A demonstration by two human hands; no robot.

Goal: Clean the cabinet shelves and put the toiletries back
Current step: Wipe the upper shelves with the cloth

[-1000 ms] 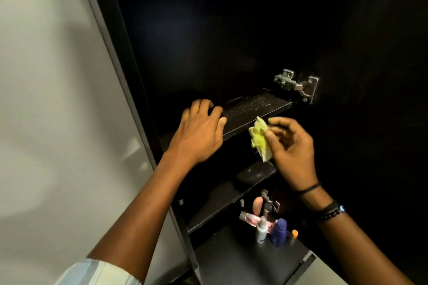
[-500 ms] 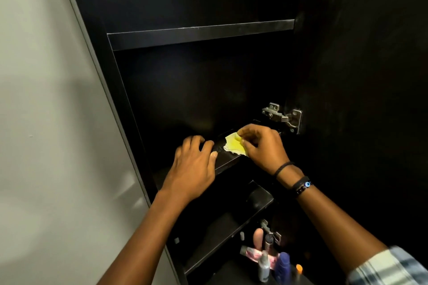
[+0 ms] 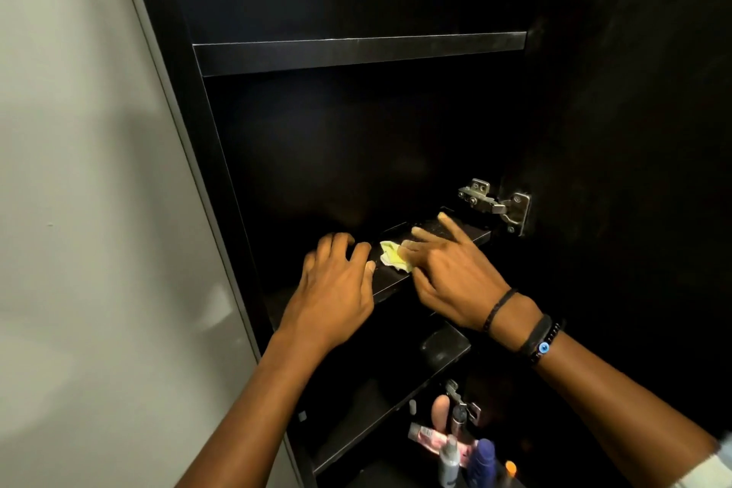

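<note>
I log the left hand (image 3: 336, 289) resting bent-fingered on the middle shelf (image 3: 473, 234), probably bracing, while the right hand (image 3: 455, 281), fingers spread flat, presses the yellow cloth (image 3: 392, 256) at frame centre for wiping; the toiletries (image 3: 455, 444) wait at lower right.

"What does the middle shelf (image 3: 477, 235) at the centre of the frame carry?"

"A crumpled yellow cloth (image 3: 394, 256), pressed under the spread fingers of the right hand (image 3: 451, 273). The left hand (image 3: 332, 289) rests on the front edge just left of it."

"And the others?"

"The top shelf (image 3: 356, 51) shows only its front edge. The lower shelf (image 3: 443, 349) is glossy black. Toiletries (image 3: 449, 462) stand clustered on a dark surface at the lower right."
</note>
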